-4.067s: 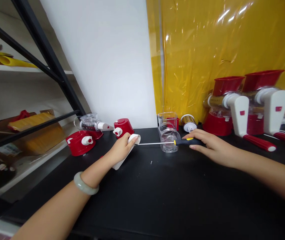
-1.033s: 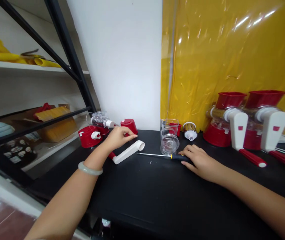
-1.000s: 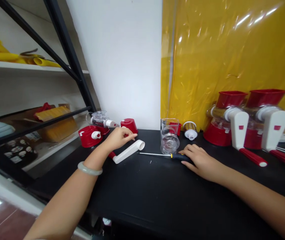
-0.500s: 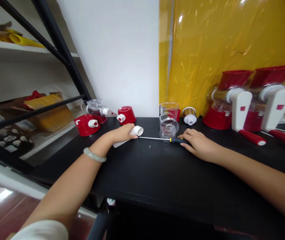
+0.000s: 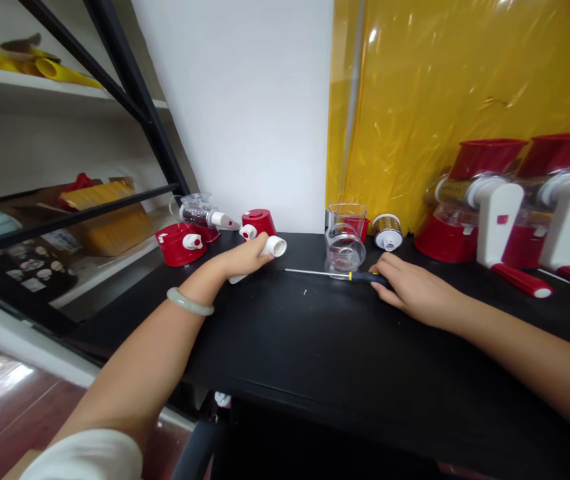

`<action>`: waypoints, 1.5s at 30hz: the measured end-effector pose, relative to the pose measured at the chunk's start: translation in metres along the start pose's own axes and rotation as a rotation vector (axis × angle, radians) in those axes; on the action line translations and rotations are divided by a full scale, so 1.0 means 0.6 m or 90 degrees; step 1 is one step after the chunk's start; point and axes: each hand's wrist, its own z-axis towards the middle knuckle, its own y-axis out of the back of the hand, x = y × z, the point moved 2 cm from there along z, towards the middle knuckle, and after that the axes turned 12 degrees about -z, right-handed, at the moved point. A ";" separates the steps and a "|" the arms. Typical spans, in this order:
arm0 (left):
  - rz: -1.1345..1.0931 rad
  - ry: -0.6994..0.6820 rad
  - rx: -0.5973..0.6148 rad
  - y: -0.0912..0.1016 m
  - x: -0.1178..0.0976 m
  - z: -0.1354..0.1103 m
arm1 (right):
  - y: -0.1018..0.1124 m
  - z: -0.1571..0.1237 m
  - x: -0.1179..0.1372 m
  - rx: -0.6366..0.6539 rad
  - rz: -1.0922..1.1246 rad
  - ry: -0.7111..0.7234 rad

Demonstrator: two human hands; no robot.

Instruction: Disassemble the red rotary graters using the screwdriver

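My left hand (image 5: 249, 259) is closed around a white crank handle (image 5: 275, 247), whose round hollow end points right; the rest of it is mostly under my fingers. In my right hand (image 5: 405, 285) is the dark grip of a screwdriver (image 5: 363, 277) with a yellow band. Its metal shaft points left, low over the black table, and its tip is a little apart from my left hand. Behind the shaft stands a clear plastic housing (image 5: 345, 243). A grater drum (image 5: 387, 232) lies just beyond my right hand.
Two assembled red-and-white rotary graters (image 5: 465, 200) stand at the right. Red bases (image 5: 181, 245) and a partly assembled clear grater (image 5: 199, 212) sit at the back left. A metal-framed shelf (image 5: 129, 100) with boxes borders the left side. Small white scraps lie on the black table (image 5: 285, 347).
The screwdriver tip, which was at the crank handle by my left thumb, is now a short way off it to the right. The whole view has shifted slightly.
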 end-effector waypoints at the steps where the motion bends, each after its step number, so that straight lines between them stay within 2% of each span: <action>1: -0.052 0.002 -0.041 0.004 0.001 0.001 | 0.005 -0.001 0.001 -0.008 -0.006 -0.011; 4: -0.205 -0.009 -0.171 0.010 -0.004 0.003 | 0.014 -0.004 0.005 -0.026 -0.009 -0.054; 6: -0.274 -0.050 -0.251 0.009 -0.013 0.005 | 0.017 -0.007 0.007 -0.052 0.002 -0.080; 8: -0.360 -0.103 -0.300 0.005 -0.023 0.007 | 0.021 -0.010 0.010 -0.106 0.019 -0.085; 12: -0.521 -0.176 -0.299 -0.005 -0.042 0.007 | 0.036 -0.016 0.020 -0.242 0.043 -0.031; 16: -0.575 -0.212 -0.298 -0.011 -0.047 0.004 | 0.046 -0.020 0.028 -0.307 0.051 0.022; 20: -0.591 -0.230 -0.281 -0.017 -0.042 0.006 | 0.045 -0.021 0.031 -0.306 0.057 0.048; 36: -0.549 -0.246 -0.266 -0.027 -0.045 0.005 | 0.044 -0.022 0.035 -0.298 0.041 0.045; 41: -0.506 -0.265 -0.290 -0.026 -0.040 0.004 | 0.040 -0.022 0.034 -0.276 0.044 0.037; 45: -0.406 -0.267 -0.334 -0.022 -0.033 0.003 | 0.039 -0.022 0.034 -0.283 0.020 0.030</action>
